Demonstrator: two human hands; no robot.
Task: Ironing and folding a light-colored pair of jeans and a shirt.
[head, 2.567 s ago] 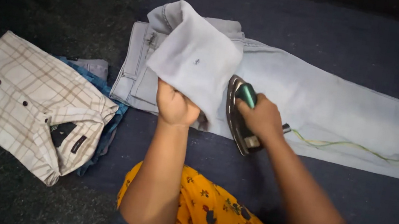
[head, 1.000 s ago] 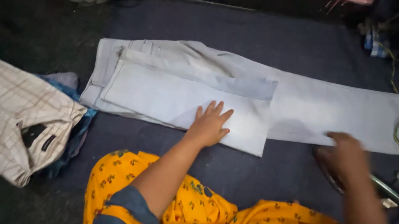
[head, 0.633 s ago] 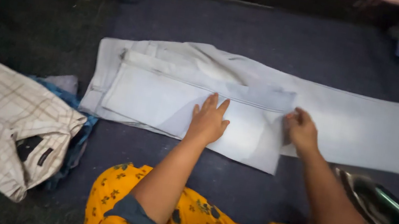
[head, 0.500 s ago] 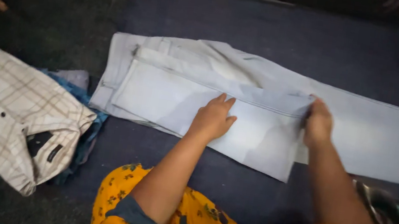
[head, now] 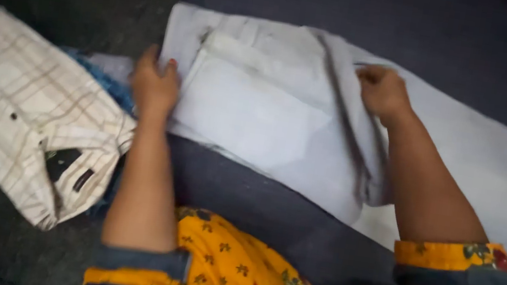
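We are mid-fold on the pale grey-blue denim trousers (head: 259, 103) spread across the dark mat (head: 245, 195). Our left hand (head: 155, 84) grips the waistband end with curled fingers, while our right hand (head: 381, 91) pinches the folded leg's edge. Next, we judge, both hands should carry that fold over evenly.

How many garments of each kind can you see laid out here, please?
Pale jeans: 1, under both the left hand and the right hand
Checked shirt: 1, folded
Blue garment: 1, under the shirt, kind unclear
Total: 3
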